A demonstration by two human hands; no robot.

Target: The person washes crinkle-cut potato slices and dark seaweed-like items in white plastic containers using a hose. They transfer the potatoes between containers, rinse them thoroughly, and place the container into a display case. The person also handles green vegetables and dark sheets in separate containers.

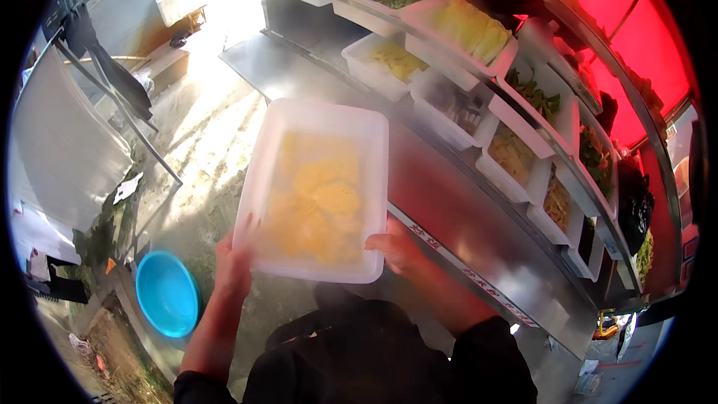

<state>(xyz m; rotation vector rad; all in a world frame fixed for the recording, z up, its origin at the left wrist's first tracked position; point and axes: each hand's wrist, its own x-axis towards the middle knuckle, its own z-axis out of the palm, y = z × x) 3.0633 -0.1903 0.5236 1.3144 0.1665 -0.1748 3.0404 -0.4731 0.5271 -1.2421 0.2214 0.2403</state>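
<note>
Between my two hands I hold a white plastic tub in front of me, above the floor and beside the metal stall counter. Pale yellow food pieces, too blurred to name, lie in the bottom of it. My left hand grips the near left side, its fingers smeared by motion. At the near right corner my right hand is closed on the rim, thumb on top.
On the right, a steel counter carries two stepped rows of white tubs with leafy greens, cabbage and other food. A blue basin rests on the floor at lower left. A metal-framed white sheet stands at far left.
</note>
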